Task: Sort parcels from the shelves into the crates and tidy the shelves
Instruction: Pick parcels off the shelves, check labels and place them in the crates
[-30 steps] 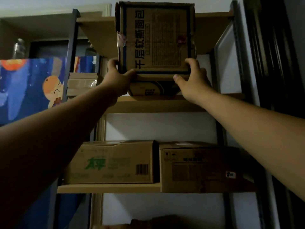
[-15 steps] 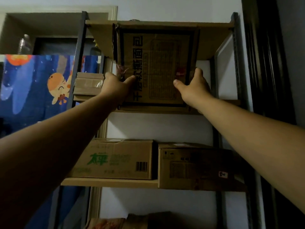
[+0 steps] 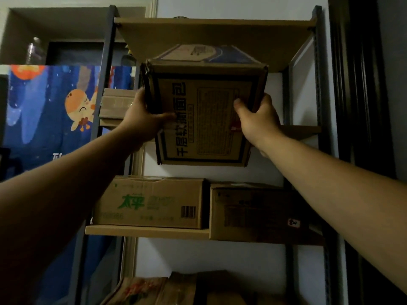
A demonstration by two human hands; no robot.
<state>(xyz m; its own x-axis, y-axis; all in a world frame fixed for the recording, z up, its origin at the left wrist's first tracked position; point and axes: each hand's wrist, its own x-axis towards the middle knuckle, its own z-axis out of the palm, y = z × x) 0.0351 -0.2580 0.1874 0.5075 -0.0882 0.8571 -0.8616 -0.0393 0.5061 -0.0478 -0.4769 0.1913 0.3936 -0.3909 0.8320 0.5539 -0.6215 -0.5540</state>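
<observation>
As box (image 3: 204, 119) hangs tilted before shelf (image 3: 301, 130), left hand (image 3: 141, 119), right hand (image 3: 257, 122) grip its sides.

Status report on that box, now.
Left hand, right hand gripping printed box by its sides. Box tilted, held out in mid-air. Top shelf board close above; green-lettered carton, brown carton below.

On the held carton (image 3: 204, 150), large dark Chinese characters (image 3: 179, 100) run sideways up the face, ending 面包; the fine-print panel (image 3: 217, 122) beside them is illegible. Left carton (image 3: 152, 190), lower shelf: green characters (image 3: 131, 201), apparently 太平, plus a barcode (image 3: 188, 211), digits too faint to read. Right carton (image 3: 253, 212): white sticker (image 3: 294, 223), red handwriting, unreadable
</observation>
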